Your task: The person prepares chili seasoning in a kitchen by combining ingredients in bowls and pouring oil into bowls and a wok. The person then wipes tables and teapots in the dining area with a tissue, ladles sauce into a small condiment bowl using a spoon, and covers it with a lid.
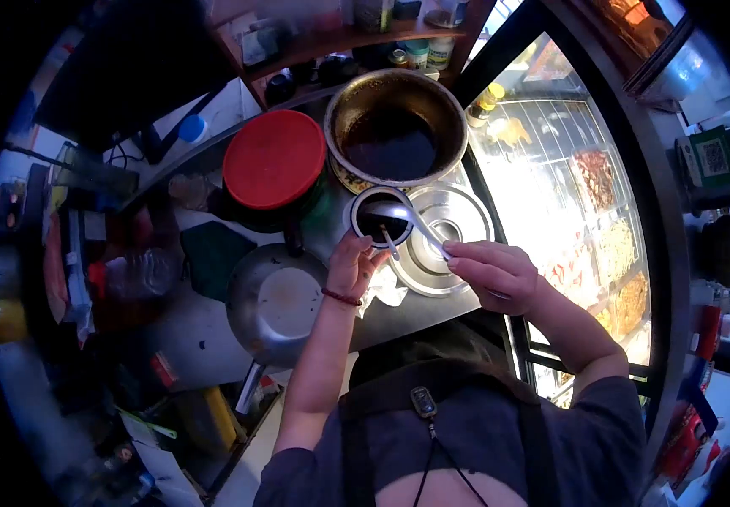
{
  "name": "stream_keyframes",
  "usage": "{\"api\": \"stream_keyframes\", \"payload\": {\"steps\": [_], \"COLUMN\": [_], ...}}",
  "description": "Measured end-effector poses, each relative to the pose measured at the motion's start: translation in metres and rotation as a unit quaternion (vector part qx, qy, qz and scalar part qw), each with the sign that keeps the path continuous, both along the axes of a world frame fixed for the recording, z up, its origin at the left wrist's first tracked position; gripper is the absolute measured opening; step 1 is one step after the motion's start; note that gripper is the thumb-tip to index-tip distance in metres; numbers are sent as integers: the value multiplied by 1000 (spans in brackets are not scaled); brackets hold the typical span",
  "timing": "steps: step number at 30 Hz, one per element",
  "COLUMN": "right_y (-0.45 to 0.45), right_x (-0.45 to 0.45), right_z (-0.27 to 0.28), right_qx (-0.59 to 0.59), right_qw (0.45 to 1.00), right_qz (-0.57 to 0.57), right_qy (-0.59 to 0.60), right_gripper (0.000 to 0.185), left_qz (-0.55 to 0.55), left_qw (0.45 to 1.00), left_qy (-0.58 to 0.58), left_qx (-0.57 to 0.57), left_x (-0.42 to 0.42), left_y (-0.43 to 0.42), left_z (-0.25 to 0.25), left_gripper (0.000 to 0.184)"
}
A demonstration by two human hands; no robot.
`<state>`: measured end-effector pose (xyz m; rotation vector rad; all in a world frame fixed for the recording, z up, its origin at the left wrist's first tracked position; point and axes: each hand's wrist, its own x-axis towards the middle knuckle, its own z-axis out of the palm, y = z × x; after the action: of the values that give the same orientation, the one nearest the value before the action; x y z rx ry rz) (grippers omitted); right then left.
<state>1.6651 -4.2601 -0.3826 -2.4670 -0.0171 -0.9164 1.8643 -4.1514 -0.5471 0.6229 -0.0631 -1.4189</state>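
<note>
My left hand [353, 265] is wrapped round the near side of a small round container [371, 232] with dark liquid inside. A small white-handled spoon [392, 247] leans out over its rim. In my right hand [495, 272] is a metal ladle [429, 233], its bowl end over the container's mouth; what the bowl carries is hard to see. Just beyond stands a big metal pot [458, 127] with dark liquid low inside. A round metal lid [475, 211] lies beside the container, under the ladle handle.
A red lid [274, 159] covers a dark pot at the left. Nearer me sits a metal wok [251, 296], its handle past the counter's front edge. At the right is a lit glass case [551, 203] with food trays. A shelf [356, 42] of jars runs along the back.
</note>
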Motion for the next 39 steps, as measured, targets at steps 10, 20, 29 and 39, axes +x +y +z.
{"api": "stream_keyframes", "payload": {"steps": [10, 20, 29, 39], "right_y": [4, -65, -140, -132], "right_x": [-5, 16, 75, 86], "right_z": [-9, -48, -93, -83], "right_qx": [98, 531, 34, 69], "right_qw": [994, 764, 954, 942], "right_qz": [-53, -281, -297, -302], "right_qy": [19, -236, 3, 126], "right_gripper": [21, 19, 13, 10], "left_qz": [-1, -9, 2, 2], "left_qw": [1000, 1000, 999, 999], "left_qy": [14, -29, -32, -44], "left_qx": [8, 9, 16, 16], "left_x": [2, 5, 2, 4], "left_y": [0, -1, -4, -2], "left_z": [-8, 3, 18, 13], "left_gripper": [37, 41, 40, 42]}}
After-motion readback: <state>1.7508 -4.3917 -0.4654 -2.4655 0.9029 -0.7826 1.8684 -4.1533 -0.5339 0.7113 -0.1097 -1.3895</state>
